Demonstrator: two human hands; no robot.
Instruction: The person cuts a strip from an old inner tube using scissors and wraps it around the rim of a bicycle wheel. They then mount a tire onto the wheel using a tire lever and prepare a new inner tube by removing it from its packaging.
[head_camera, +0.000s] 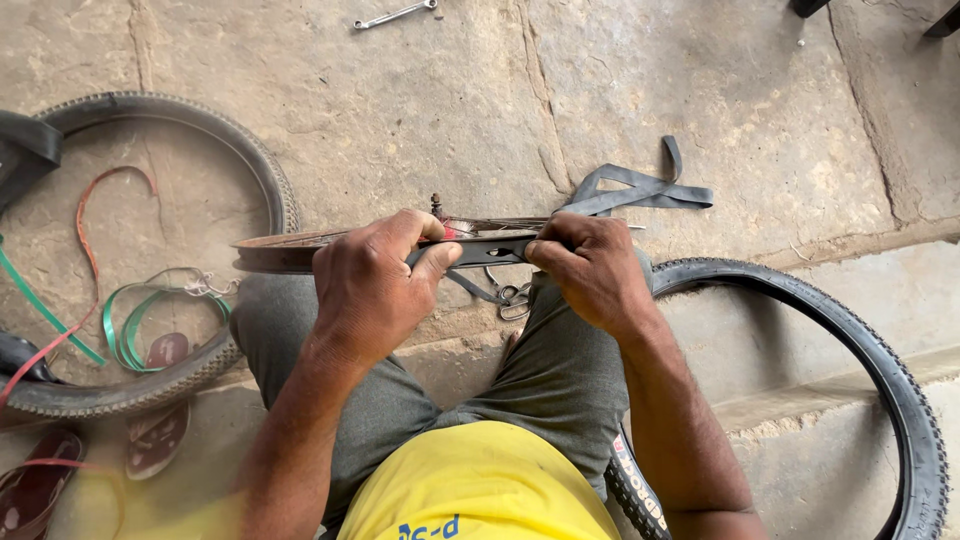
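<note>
A thin rusty metal wheel rim (290, 250) lies edge-on across the person's grey-trousered knees. Both hands, left hand (370, 285) and right hand (592, 268), pinch a flat dark rubber strip (480, 250) against it. Knobbly black tyres (870, 350) flank the rim on the rough stone floor (450, 110).

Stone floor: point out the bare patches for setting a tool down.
Bare stone floor lies between the spanner, worn tyre and grey rubber strip; also inside the knobbly tyre. The worn tyre's inside is crowded with coloured strips.

Cracked stone-slab floor (480, 100) in daylight, with a low step (840, 390) running across it.
</note>
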